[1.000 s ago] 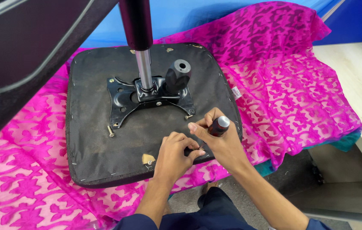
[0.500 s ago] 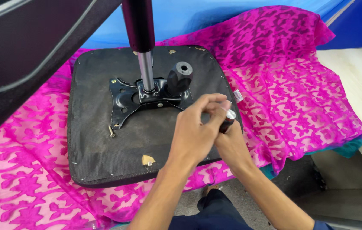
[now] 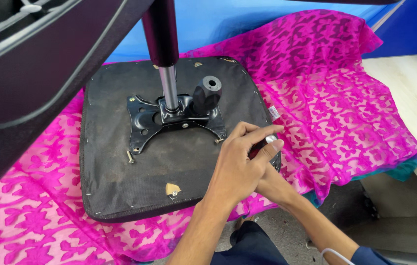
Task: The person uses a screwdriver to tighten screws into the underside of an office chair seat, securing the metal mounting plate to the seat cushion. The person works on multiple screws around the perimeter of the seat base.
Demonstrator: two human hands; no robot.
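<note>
A black chair seat (image 3: 120, 176) lies upside down on a pink patterned cloth (image 3: 346, 113). A black metal bracket (image 3: 144, 118) with a chrome gas post (image 3: 169, 88) and a round black knob (image 3: 207, 93) sits at its middle. At the seat's right edge, both hands grip a small tool with a dark red handle and silver end (image 3: 263, 144). My left hand (image 3: 240, 167) lies on top, its fingers pinching the silver end. My right hand (image 3: 271, 182) is mostly hidden beneath it, around the handle. One screw (image 3: 130, 157) lies loose by the bracket, and another (image 3: 218, 141) stands at the bracket's right corner.
A dark chair back (image 3: 31, 73) looms over the upper left. A white tabletop (image 3: 415, 83) with a round hole stands at the right, and a blue wall runs behind. A torn tan patch (image 3: 172, 189) marks the seat's near edge. Floor shows below the cloth's edge.
My left hand has moved from the seat's near edge up onto the tool, covering my right hand. Both hands have shifted slightly right, toward the seat's edge.
</note>
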